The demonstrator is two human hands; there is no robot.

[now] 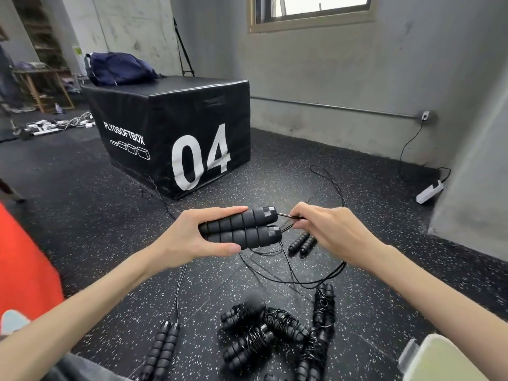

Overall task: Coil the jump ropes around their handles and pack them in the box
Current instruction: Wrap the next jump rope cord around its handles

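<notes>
We grip paired handles (242, 228) in left hand (189, 237), long axis pointing right; right hand (327, 232) pinches rope (286, 215) at their tips.

Coiled ropes (277, 336) lie on the floor (110, 243) below my hands; the plyo box (176, 133) stands behind, a bag (121, 68) on it.

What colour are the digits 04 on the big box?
White, on the black box; the head view shows it.

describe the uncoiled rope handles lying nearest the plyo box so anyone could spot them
From the black plyo box marked 04, look toward the right hand. Just beneath it, a handle pair lies on the floor. Unlike the coiled bundles, its handles are bare.
</notes>
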